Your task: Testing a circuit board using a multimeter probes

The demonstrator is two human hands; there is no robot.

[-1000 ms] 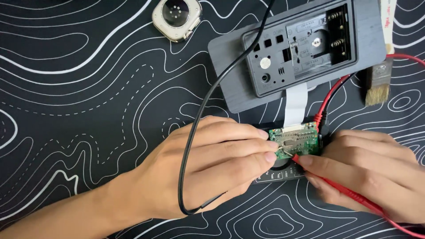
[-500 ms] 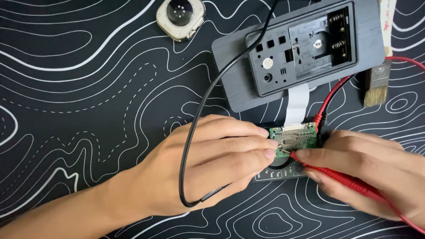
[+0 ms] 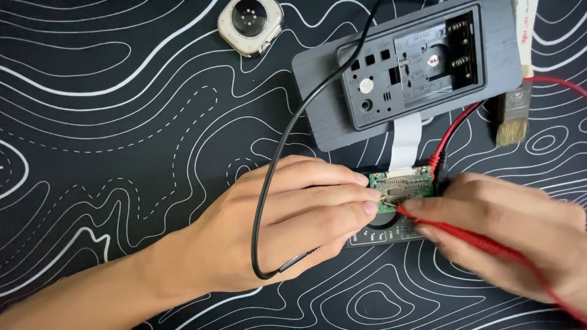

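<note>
Green circuit board [image 3: 402,188]: lies right of frame centre, on top of a dark meter [image 3: 385,235] whose dial markings show just below it. A white ribbon cable [image 3: 406,142] runs from the board's upper edge up to the grey device [image 3: 403,67] at upper right. The device lies face down with its back exposed; its battery bay and round coin-cell seat are open to view.

Left hand [image 3: 287,226]: lies flat from the lower left, fingertips pressed against the board's left edge. A black lead [image 3: 269,183] loops over the back of this hand; its probe runs under the fingers, and the tip cannot be seen.

Right hand [image 3: 507,235]: enters from the lower right, pinched in a pen grip on a red probe [image 3: 465,235]. The probe tip touches the board's lower edge, near the left fingertips. A red lead [image 3: 465,125] curves away toward the upper right.

Progress, as judged: the device is already opened and the board drawn out on its ribbon, with both probes apparently brought to the board. Testing appears under way; the board is not refitted and the device remains open.

Surroundings: a watch body [image 3: 251,23] without strap at top centre, a brush [image 3: 516,104] at the right edge, all on a black mat [image 3: 110,122] with white contour lines.
</note>
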